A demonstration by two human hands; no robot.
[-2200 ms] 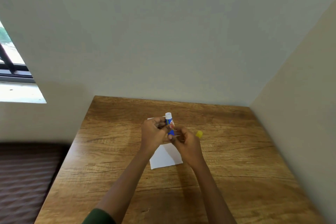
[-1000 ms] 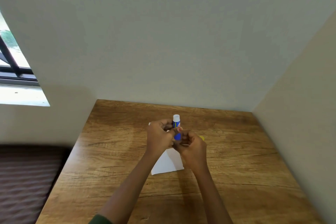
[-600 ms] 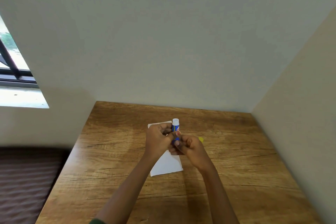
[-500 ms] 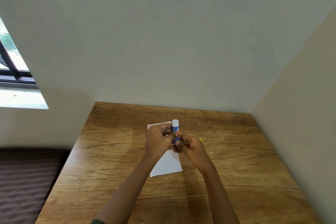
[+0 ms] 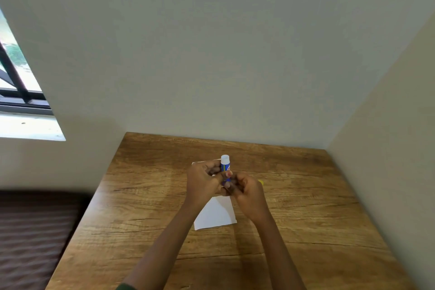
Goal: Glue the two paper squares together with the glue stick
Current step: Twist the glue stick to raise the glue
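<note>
Two hands meet above the wooden table [image 5: 306, 219]: the left hand [image 5: 203, 180] curls round the blue barrel of the upright glue stick [image 5: 225, 163], the right hand [image 5: 248, 192] pinches its lower end, hidden among the fingers. They cover much of the white paper [image 5: 215, 215] lying below, so one sheet or two cannot be told, and only a yellow sliver [image 5: 260, 181] shows past the right hand. The stick's label writing is too small to read.

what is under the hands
White paper lies on the table beneath the left hand and right hand, which hold the glue stick. They cover its middle, so whether it is one square or two cannot be seen.
</note>
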